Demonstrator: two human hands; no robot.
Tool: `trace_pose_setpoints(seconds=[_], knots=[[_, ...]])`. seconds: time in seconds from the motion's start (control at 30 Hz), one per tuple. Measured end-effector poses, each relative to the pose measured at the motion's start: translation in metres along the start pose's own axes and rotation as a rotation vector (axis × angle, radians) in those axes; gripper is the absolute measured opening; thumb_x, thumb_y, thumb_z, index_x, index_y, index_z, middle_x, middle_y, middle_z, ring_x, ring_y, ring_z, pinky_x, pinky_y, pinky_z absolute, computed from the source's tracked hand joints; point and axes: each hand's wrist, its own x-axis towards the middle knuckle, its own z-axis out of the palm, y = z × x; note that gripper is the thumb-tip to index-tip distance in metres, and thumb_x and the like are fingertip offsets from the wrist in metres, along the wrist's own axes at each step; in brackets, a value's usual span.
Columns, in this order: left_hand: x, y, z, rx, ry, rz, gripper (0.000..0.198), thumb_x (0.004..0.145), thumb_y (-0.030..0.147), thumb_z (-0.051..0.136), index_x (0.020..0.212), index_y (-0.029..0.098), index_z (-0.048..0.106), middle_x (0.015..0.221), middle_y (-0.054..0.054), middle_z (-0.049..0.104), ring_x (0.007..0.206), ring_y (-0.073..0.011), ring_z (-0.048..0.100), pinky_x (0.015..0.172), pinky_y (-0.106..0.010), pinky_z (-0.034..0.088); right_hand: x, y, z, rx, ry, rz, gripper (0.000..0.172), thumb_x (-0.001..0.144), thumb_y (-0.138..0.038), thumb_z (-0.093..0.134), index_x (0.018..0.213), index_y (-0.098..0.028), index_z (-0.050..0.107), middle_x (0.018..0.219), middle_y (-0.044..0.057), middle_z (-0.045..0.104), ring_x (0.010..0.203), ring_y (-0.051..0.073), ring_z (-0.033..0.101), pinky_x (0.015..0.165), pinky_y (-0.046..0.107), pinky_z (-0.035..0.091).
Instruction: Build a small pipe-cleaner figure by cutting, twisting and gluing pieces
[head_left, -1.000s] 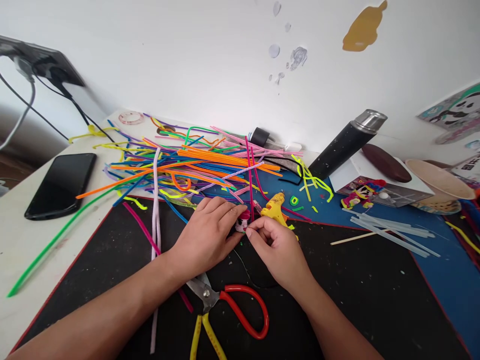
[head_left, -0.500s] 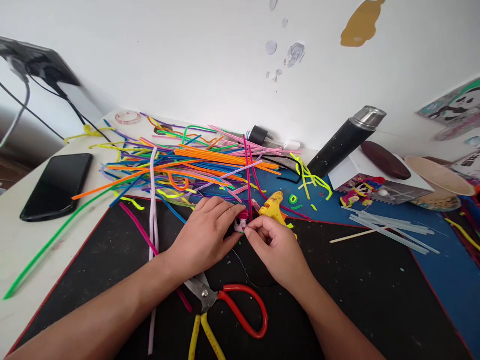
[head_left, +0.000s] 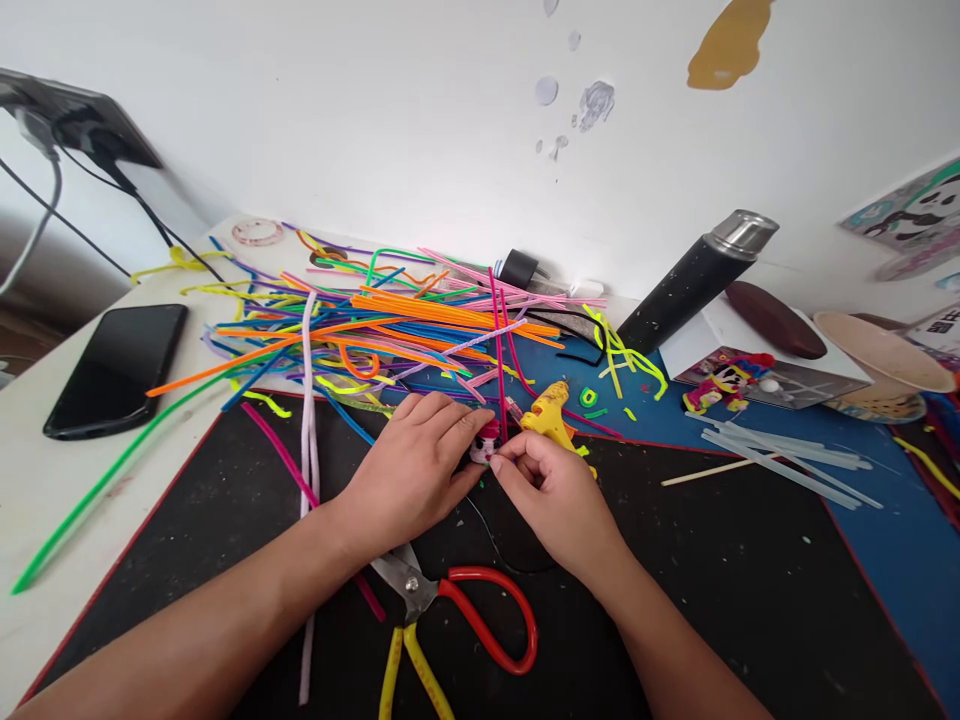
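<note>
Between my hands is a small white and magenta pipe-cleaner figure [head_left: 486, 447], with long magenta stems rising from its top. My left hand [head_left: 415, 455] is curled around its left side, the fingers closed on it. My right hand [head_left: 546, 487] pinches at its lower right edge; whatever lies between thumb and fingertip is too small to make out. Just behind the right hand lies a yellow glue gun [head_left: 551, 412]. Nearer to me, scissors with red handles [head_left: 491, 620] rest on the black mat [head_left: 720, 600], beside a yellow-handled tool [head_left: 409, 670].
A heap of coloured pipe cleaners [head_left: 405, 325] spreads behind my hands. At left lies a black phone [head_left: 116, 370]. Toward the right are a black flask [head_left: 697, 275], a finished colourful figure [head_left: 726, 383], clear glue sticks [head_left: 787, 460] and a thin wooden stick [head_left: 709, 472].
Both hands hold nearly the same pose around the figure. The whole view has shifted very slightly.
</note>
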Motion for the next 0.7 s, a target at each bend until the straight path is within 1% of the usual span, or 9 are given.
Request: trace_pose_setpoints(seconds=[0.17,0.33,0.47,0.6,0.7], knots=[[0.0005,0.0003,-0.0004,-0.001,-0.018,-0.008,0.036,0.101,0.026,0.064,0.135,0.016,0.065,0.116,-0.013,0.077,0.105,-0.0325,0.064,0.089,-0.046,0.048,0.0002,0.0006,-0.0003,0.003,-0.008,0.013,0.018,0.095,-0.038,0.064,0.084,-0.023,0.067,0.061,-0.006,0.046,0.055,0.015,0.043,0.053,0.028,0.034],[-0.0002,0.0001,0.0005,-0.004,-0.021,-0.009,0.036,0.102,0.027,0.064,0.135,0.014,0.064,0.115,-0.014,0.076,0.106,-0.0328,0.064,0.089,-0.046,0.049,-0.0003,0.0002,-0.0005,0.005,-0.009,0.014,0.018,0.095,-0.037,0.063,0.085,-0.023,0.066,0.061,-0.006,0.047,0.055,0.015,0.043,0.053,0.028,0.033],[-0.0005,0.0005,0.0014,-0.005,-0.027,-0.018,0.036,0.101,0.028,0.065,0.135,0.015,0.065,0.116,-0.014,0.076,0.106,-0.0329,0.064,0.089,-0.046,0.049,-0.0006,0.0025,-0.0002,0.006,-0.005,0.018,0.017,0.096,-0.037,0.064,0.086,-0.023,0.067,0.062,-0.006,0.048,0.055,0.015,0.044,0.053,0.027,0.034],[-0.0009,0.0009,0.0022,-0.05,-0.022,-0.071,0.038,0.099,0.027,0.068,0.134,0.011,0.065,0.115,-0.014,0.076,0.105,-0.0332,0.065,0.089,-0.047,0.05,-0.0015,0.0031,0.0,0.012,-0.006,0.009,0.019,0.097,-0.039,0.063,0.088,-0.023,0.069,0.062,-0.006,0.048,0.056,0.015,0.044,0.053,0.027,0.035],[-0.0011,0.0005,0.0024,-0.096,-0.008,-0.123,0.038,0.098,0.028,0.071,0.132,0.013,0.066,0.115,-0.013,0.077,0.106,-0.0324,0.066,0.091,-0.047,0.051,-0.0024,0.0007,-0.0009,0.008,0.014,-0.012,0.023,0.097,-0.042,0.062,0.087,-0.022,0.069,0.062,-0.006,0.048,0.056,0.015,0.044,0.053,0.027,0.035]])
